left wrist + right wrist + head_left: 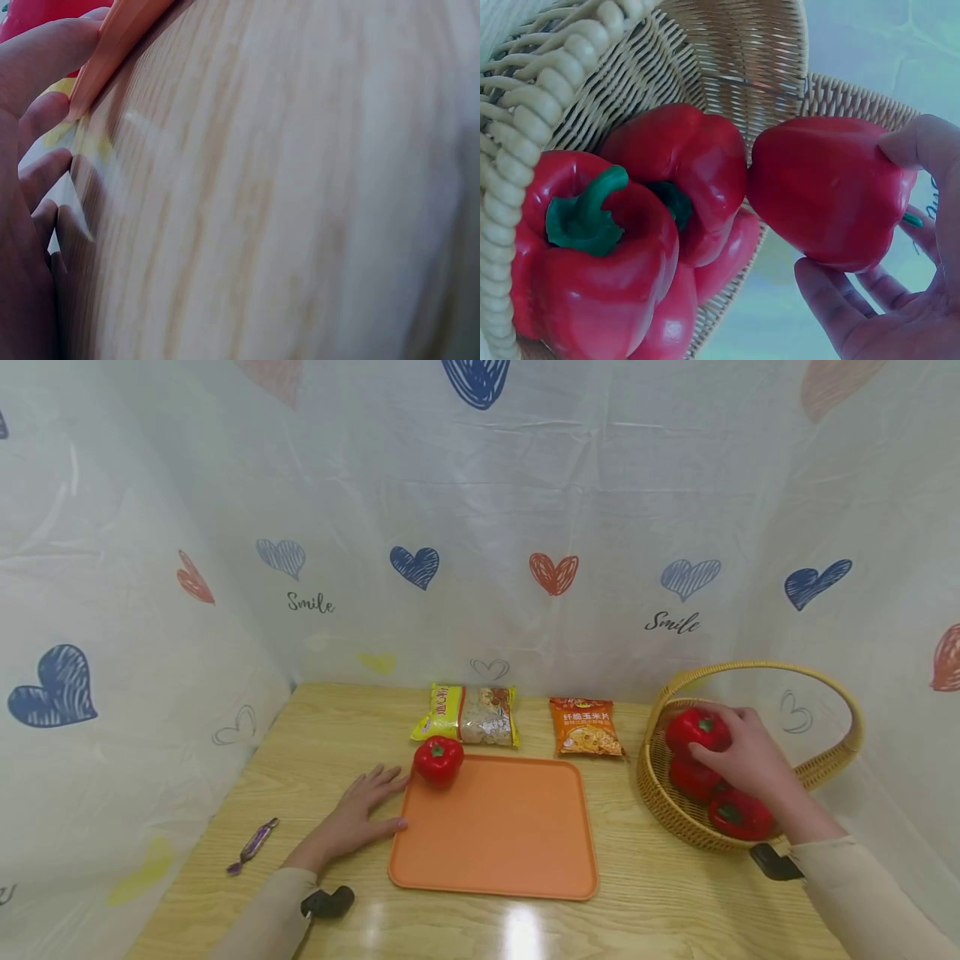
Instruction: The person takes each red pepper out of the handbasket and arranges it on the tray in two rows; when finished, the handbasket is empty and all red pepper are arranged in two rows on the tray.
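Note:
My right hand (750, 756) grips a red bell pepper (829, 191) by its stem end, thumb on one side and fingers on the other. That pepper is at the mouth of a wicker basket (678, 818). Several more red peppers, one with a thick green stem (585, 214), lie inside. On the left, my left hand (360, 814) rests with spread fingers at the left edge of an orange tray (495, 835), its thumb and index finger touching the rim. Another red bell pepper (438, 762) sits in the tray's far left corner.
Behind the tray lie a yellow snack bag (468, 717) and an orange snack bag (585, 727). A purple-wrapped candy (255, 843) is on the wooden table (322, 735) at left. The basket's tall handle (757, 667) arches over its opening. A heart-patterned curtain (480, 493) surrounds the table.

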Motion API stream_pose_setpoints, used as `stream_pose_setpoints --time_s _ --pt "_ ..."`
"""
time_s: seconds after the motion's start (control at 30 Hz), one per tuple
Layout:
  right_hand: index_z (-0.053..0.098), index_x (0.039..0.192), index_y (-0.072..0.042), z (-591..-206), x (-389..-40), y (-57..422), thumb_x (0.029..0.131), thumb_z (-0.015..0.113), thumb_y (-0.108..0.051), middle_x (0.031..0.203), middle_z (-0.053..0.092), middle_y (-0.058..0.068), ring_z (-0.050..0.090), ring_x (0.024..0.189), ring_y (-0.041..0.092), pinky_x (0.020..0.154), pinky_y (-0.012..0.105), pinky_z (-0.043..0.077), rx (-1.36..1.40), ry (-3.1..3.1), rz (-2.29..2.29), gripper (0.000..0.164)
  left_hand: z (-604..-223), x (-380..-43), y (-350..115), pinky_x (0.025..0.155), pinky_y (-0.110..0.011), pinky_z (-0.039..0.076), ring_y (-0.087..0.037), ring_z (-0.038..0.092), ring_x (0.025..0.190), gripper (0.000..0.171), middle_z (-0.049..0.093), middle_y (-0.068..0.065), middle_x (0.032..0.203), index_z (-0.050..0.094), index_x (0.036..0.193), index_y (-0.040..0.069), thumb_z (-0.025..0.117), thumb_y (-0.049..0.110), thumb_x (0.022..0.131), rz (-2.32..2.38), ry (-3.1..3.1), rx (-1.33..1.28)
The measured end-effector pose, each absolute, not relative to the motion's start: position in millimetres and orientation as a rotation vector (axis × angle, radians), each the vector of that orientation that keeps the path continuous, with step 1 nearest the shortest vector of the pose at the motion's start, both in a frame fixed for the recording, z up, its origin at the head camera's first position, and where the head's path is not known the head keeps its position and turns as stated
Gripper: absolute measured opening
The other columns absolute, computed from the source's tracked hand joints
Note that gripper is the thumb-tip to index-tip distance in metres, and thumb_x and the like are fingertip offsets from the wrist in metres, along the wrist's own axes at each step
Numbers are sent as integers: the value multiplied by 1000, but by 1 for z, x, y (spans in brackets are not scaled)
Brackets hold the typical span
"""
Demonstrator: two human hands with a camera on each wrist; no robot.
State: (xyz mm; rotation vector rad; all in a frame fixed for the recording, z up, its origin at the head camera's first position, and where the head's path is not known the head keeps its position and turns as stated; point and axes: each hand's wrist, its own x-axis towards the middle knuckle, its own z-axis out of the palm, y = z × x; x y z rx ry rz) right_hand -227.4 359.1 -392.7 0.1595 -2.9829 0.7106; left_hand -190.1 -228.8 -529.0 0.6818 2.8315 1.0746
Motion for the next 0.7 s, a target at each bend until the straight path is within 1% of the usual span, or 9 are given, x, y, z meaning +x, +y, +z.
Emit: stream_pose_setpoints --time_s 0.17,0.3,0.7 --pt "43 151 -7 -391 -221 360 94 73 -36 138 33 38 47 113 56 87 78 44 168 -2965 697 71 -529 -191 -229 121 -64 6 -45 18 152 74 38 -15 161 50 152 12 75 44 90 1072 2833 688" --pt "42 151 -6 -390 -216 361 94 73 -38 138 33 38 45 113 56 84 77 46 155 -2971 693 72 -530 -191 -229 121 -64 6 -45 17 152 74 37 -15 161 50 152 12 75 45 90 1070 2833 691" --pt "45 149 -8 -388 -204 360 92 76 -37 129 39 34 47 105 50 77 71 52 174 -2963 667 71 -530 -192 -229 121 -64 6 -44 17 152 74 38 -15 161 50 152 12 75 45 90 1075 2830 687"
